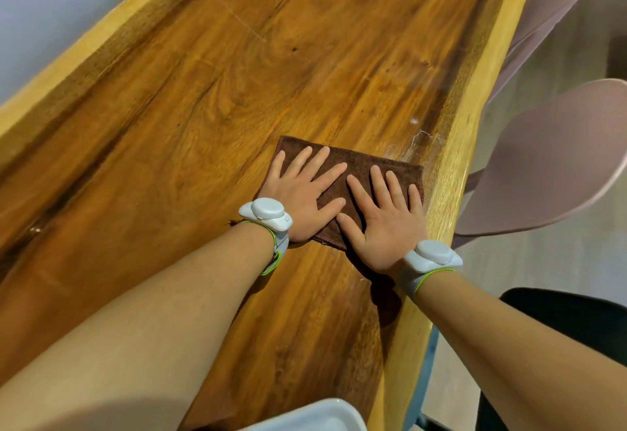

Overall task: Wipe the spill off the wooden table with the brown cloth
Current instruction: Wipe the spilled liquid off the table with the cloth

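1. Plainly, the brown cloth [342, 172] lies flat on the wooden table [210, 98], folded into a rough rectangle close to the table's pale edge on the person's right side.
2. Both hands rest on it palm down with fingers spread and nothing gripped: the left hand [302, 186] covers the cloth's left half, the right hand [383, 216] its right half and near corner, thumbs almost meeting in the middle.
3. Just beyond the right hand's fingertips, a whitish smear [419, 140] of residue sits on the wood, touching or barely clear of the cloth's far right corner. This looks like the remaining spill, so the wiping seems unfinished.
4. Risk: with flat palms and no pinch, the cloth could bunch or slide out from under the hands if pushed quickly, so the hands skid over bare wood.
5. Risk: a stroke aimed away from the smear would miss it; a stroke towards the right could carry liquid over the nearby edge towards the pinkish chair [556, 159] beside the table.
6. Risk: the white wrist devices [266, 213] sit low, and the left one's heel is at the cloth's edge, so it might drag through wet wood.
7. Uneven pressure could merely spread the residue into a thin film.
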A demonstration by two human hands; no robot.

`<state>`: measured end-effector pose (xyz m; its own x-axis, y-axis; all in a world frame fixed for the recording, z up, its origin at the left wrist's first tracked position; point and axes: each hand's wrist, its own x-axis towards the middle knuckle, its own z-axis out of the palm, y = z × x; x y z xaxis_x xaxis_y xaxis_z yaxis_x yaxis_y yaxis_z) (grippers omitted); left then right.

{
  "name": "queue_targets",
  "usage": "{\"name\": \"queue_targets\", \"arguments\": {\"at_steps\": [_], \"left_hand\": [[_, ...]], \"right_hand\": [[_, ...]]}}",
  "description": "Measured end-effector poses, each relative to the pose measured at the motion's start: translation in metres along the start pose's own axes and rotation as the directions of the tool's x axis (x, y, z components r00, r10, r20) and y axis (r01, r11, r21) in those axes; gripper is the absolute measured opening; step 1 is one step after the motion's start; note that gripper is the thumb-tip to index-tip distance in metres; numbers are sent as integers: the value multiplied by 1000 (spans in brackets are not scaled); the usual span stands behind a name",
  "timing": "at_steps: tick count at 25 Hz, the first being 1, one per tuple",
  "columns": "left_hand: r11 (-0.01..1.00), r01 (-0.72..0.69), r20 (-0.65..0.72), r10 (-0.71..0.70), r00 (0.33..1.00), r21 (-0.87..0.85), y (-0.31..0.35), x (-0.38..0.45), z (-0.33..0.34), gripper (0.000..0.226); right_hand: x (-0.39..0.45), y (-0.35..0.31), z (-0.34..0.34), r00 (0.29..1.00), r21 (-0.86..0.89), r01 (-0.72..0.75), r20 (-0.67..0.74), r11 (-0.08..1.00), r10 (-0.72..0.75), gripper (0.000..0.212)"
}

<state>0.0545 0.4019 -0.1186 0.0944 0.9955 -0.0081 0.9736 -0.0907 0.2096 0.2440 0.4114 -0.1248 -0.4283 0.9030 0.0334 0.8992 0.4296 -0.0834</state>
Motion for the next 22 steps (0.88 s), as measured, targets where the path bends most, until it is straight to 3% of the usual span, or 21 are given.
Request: {"name": "queue_targets", "arguments": {"at_steps": [22], "left_hand": [[982, 188, 62, -187, 980, -3, 9, -163, -4, 64]], "right_hand": [[-105, -52, -13, 956, 72, 215, 186, 974, -225, 69]]}}
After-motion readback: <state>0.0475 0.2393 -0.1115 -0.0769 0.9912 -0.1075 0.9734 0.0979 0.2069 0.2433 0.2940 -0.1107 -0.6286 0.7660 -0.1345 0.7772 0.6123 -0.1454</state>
